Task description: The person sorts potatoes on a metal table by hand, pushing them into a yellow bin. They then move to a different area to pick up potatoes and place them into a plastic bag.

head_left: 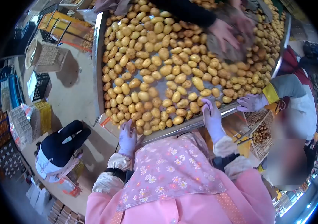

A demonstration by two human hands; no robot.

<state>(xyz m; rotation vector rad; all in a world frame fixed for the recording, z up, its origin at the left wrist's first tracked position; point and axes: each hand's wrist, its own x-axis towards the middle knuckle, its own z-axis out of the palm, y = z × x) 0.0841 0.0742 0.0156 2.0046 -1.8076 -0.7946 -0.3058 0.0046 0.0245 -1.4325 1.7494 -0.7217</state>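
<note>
Many yellow potatoes (166, 70) lie spread over a metal-rimmed sorting table (98, 56). My left hand (128, 137), in a lilac glove, is at the near left edge beside the closest potatoes. Its fingers point forward and look stretched out, with nothing visible in them. Farther right, my right hand (213, 118) is over the near rim, gloved the same way. Its fingers are extended next to a few potatoes, and it holds nothing.
Across the table, a co-worker's bare hands (224, 35) press a blurred grey cloth (218, 48) onto potatoes. Another person's lilac-gloved hand (252, 102) rests at the right rim. Crates (262, 134) with potatoes stand below. A bending person (62, 147) and a basket (50, 58) are left.
</note>
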